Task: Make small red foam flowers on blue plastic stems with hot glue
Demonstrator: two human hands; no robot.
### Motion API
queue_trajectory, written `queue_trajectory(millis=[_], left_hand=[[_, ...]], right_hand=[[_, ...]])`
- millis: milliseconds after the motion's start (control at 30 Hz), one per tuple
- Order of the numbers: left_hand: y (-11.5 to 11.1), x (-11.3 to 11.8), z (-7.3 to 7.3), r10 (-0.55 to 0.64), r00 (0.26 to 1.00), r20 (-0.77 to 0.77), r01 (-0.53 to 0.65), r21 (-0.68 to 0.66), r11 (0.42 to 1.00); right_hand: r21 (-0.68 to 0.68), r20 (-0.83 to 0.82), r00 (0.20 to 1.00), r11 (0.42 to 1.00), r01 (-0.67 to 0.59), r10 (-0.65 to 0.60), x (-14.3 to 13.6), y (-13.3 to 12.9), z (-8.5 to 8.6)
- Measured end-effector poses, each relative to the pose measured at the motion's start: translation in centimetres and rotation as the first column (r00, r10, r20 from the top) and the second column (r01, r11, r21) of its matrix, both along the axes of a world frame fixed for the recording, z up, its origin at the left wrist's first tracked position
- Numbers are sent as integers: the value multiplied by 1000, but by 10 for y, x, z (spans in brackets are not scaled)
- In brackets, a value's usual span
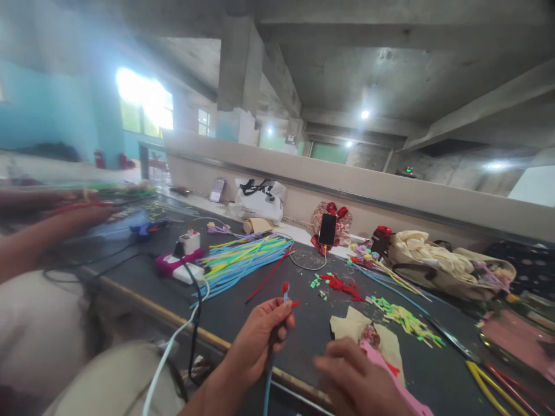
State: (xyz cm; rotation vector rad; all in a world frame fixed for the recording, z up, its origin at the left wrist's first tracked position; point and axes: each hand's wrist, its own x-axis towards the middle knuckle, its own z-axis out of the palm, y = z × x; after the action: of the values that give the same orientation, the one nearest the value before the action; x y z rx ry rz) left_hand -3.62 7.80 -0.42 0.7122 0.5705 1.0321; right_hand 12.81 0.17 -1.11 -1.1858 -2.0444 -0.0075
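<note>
My left hand (262, 334) pinches a thin light-blue pipe cleaner (268, 381) between thumb and fingers. It hangs below the hand, and small red pieces (285, 287) sit at its upper end. My right hand (364, 378), smeared by motion, is beside a pink glue gun (401, 384); whether it grips the gun cannot be made out. The gun's nozzle end rests on a stained beige sheet (347, 325). Cut red pieces (340, 287) and a pile of short green and yellow pieces (405, 320) lie beyond the sheet.
A bundle of coloured pipe cleaners (247, 257) lies left of centre beside a purple-white power strip (180, 267) with trailing cords. A phone (327, 230) leans against a patterned bundle. Scissors (455, 341) and a beige bag (433, 280) are at right. Another person's arm (56, 231) reaches in at left.
</note>
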Motion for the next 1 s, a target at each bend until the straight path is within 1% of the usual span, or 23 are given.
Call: queue_trajectory(millis=[33,100,167,200,267,333,367,467,567,667,733,800,867,1000], left_hand=[[-3,1,0,-25,1000,-17,25,8,1000],[-8,3,0,-79,996,-50,81,31,996],[-12,5,-1,-130,989,-75,134,53,990],[-13,5,-2,-149,985,-82,154,58,986],[-15,7,-3,-173,981,-90,178,57,982],[-15,8,-5,-185,979,-82,190,53,980],[-15,8,-5,-188,979,-79,192,54,980],[-15,8,-8,-185,978,-91,191,61,980],[-14,10,-8,-177,977,-120,185,56,981],[-11,9,-6,-169,966,-194,181,43,983],[-7,6,-3,-111,960,-257,130,58,990],[-2,0,-1,-22,961,-274,46,81,996],[1,-5,0,12,967,-254,15,104,994],[2,-9,-1,-22,973,-229,56,140,989]], right_hand=[[3,-39,999,1000,12,-11,-1,4,5],[-96,-175,984,995,18,-35,-2,13,16],[-189,-291,955,982,-1,-55,-6,22,23],[-207,-331,942,978,-21,-50,-8,26,25],[-164,-358,934,984,-67,4,-14,30,26],[-92,-326,944,992,-90,56,-17,30,26],[-76,-310,948,992,-96,67,-18,29,27],[-73,-281,957,993,-91,67,-17,25,29],[-55,-177,983,996,-63,53,-11,25,33],[-86,-38,999,996,8,-12,-2,29,33],[-120,42,996,989,84,-79,4,35,31],[-169,105,986,974,148,-132,8,42,25],[-215,146,979,961,173,-144,11,50,18],[-253,185,977,956,149,-103,11,62,7]])
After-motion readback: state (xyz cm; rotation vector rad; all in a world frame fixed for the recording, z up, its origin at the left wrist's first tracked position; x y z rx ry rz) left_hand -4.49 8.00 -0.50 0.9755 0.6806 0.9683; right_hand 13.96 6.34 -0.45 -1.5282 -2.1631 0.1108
